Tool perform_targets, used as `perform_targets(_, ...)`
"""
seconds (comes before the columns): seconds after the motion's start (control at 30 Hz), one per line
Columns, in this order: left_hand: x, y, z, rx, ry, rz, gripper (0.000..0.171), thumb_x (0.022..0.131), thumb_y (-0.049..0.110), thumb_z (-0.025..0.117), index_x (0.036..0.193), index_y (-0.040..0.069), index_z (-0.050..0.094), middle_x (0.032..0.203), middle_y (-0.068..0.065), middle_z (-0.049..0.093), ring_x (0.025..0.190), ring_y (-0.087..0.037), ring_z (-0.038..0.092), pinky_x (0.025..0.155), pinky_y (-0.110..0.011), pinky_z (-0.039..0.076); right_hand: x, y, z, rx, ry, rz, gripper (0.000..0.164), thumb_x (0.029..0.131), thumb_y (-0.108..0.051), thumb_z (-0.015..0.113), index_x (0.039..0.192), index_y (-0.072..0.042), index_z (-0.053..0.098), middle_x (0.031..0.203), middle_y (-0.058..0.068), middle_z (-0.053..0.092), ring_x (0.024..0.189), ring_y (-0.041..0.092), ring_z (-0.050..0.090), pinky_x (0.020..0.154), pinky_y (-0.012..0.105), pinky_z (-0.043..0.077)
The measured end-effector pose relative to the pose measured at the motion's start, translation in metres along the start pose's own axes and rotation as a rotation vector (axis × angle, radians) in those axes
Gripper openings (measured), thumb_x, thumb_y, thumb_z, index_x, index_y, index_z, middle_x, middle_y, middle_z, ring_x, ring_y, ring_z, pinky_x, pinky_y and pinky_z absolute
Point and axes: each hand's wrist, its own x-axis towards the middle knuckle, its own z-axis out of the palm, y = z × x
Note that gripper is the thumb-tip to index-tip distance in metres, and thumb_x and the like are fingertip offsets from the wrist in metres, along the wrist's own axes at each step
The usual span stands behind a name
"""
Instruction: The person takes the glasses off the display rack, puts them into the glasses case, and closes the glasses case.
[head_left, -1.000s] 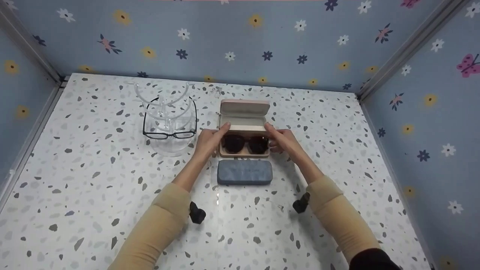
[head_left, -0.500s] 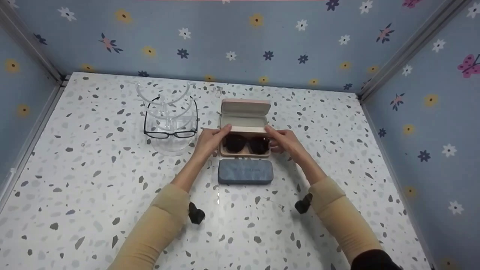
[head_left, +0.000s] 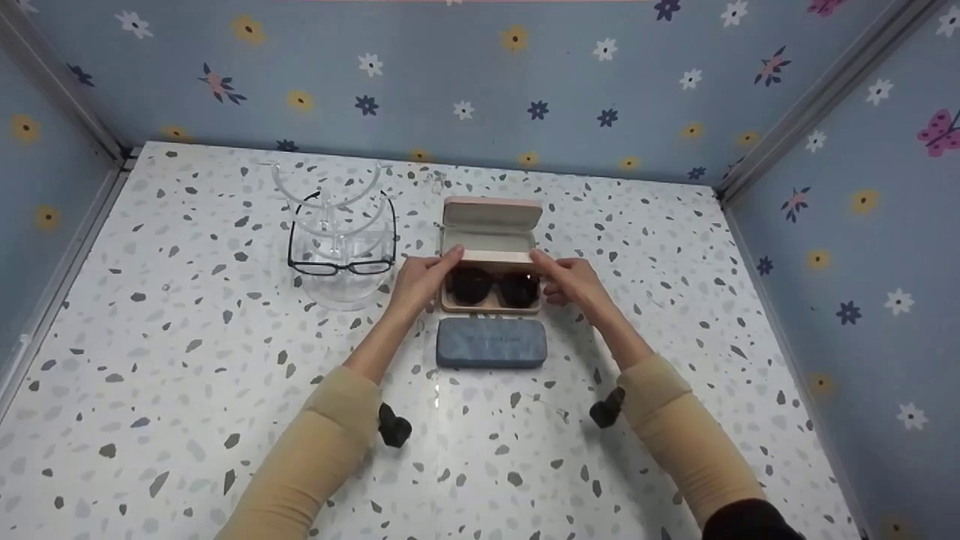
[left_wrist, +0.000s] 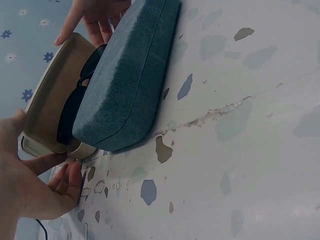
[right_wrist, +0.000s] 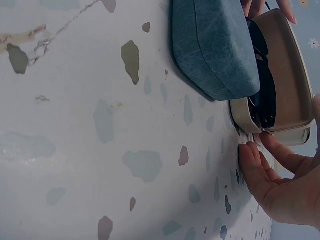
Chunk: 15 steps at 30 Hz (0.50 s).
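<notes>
A pale glasses case (head_left: 487,308) stands open in the middle of the table, with dark sunglasses (head_left: 472,286) lying in it. Its raised lid (head_left: 495,257) is held at both ends. My left hand (head_left: 418,283) grips the left end, thumb on the lid's top edge and fingers down by the hinge side. Mirroring it, my right hand (head_left: 576,285) grips the right end. In the left wrist view the lid's lining (left_wrist: 55,90) faces the sunglasses, and the lid leans partway up. Directly in front sits a closed blue glasses case (head_left: 491,343).
Behind the held lid stands another open case (head_left: 491,214), pinkish with grey lining. To the left, a clear display stand (head_left: 345,300) carries black-rimmed eyeglasses (head_left: 340,268). Flower-patterned walls (head_left: 480,82) enclose the back and sides of the speckled table (head_left: 225,337).
</notes>
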Motion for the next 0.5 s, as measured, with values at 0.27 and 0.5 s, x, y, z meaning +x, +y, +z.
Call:
perform_targets(0.27,-0.0017,0.0019,0.0011,0.036,0.028,0.018,0.067,0.098,0.063,0.053,0.102,0.002,0.078,0.103,-0.018,0.073,0.089,-0.026,0.061,0.074,-0.030,0.049,-0.0016,0.0000,-0.0005,-0.042,0.010,-0.011,0.080,0.085,-0.078,0.062,0.118,-0.005,0.070,0.100,0.013,0.071,0.085,0.021,0.073,0.075,0.031,0.058)
perform_targets(0.5,-0.0076,0.0005,-0.0001,0.045,0.051,0.025,0.069,0.102,0.063,0.046,0.111,0.002,0.076,0.103,-0.016,0.071,0.095,-0.028,0.064,0.073,-0.028,0.048,-0.0027,0.0055,-0.0050,-0.010,-0.001,-0.016,0.083,0.087,-0.077,0.061,0.123,-0.003,0.070,0.107,0.014,0.072,0.085,0.020,0.074,0.075,0.030,0.059)
